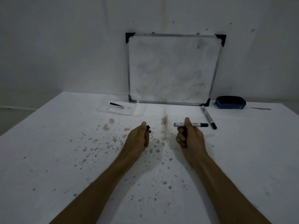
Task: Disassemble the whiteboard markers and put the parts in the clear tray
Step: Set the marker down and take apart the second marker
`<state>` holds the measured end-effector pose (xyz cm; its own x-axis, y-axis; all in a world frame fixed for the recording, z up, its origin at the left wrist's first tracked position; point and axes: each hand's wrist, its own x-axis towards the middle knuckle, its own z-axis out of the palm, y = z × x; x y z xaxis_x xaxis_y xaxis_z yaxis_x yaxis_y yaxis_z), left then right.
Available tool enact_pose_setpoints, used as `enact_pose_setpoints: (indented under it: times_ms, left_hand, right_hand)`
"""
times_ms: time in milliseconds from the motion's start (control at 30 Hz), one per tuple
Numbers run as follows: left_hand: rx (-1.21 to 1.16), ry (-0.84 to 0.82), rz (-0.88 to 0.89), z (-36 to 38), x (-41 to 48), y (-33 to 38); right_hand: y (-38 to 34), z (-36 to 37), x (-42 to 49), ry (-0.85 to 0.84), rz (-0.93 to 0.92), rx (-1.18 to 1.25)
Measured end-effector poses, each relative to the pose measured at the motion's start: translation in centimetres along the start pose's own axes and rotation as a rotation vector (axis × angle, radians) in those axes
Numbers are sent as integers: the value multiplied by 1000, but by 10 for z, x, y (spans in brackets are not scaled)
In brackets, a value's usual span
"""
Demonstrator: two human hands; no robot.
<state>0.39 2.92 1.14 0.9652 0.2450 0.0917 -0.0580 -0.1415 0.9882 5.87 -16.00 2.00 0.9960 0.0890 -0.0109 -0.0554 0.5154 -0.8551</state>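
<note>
1. Your left hand (pixel 138 137), at frame centre, is curled round a small black piece (pixel 148 128), pinched at the fingertips. It is likely a cap or plug. A loose pinch could drop it onto the stained table (pixel 64 143).
2. Your right hand (pixel 189 136) grips the marker barrel (pixel 199 124) level, thumb on top. The barrel's open end faces left, so tilting it may spill the insides or smear ink.
3. The clear tray (pixel 103 109) sits upper left of your hands, well apart, with one black part (pixel 116 105) inside. The path there looks open.
4. The tray lies just beside the leaning whiteboard (pixel 173 68), at its lower left corner. A hard nudge might slide the board.
5. A second marker (pixel 208 117) lies right of the barrel, near the blue eraser (pixel 230 102). A sweep of your right forearm could roll it.
</note>
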Motion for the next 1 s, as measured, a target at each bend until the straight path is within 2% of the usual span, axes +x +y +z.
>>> enact_pose_setpoints:
  times_ms: [67,200,333,467,700,767,800,867,1000]
  left_hand:
    - [192,9,107,7,-8,1]
    - [636,66,378,12,-12,-1]
    - [726,143,532,11,-11,1]
    - [768,121,504,18,-2,6]
    - [1050,8,467,26,5,-7]
    - [998,7,430,26,4,-5]
    - [898,20,407,26,2,-4]
    - [633,65,331,24,-3,-1]
    - [127,31,89,19,-7,5]
  right_hand:
    - [3,4,-2,-17,30,-21]
    - [-3,-6,0,9,143,119]
    - [-4,-9,0,-11,219,170]
    - [-9,-4,1,-4,245,185]
    - [-10,0,1,-59,244,148]
    - [-8,0,0,-73,242,134]
    - [-7,-1,0,-72,239,130]
    - [-4,-3,0,-63,223,129]
    - [-3,-4,0,-46,190,132]
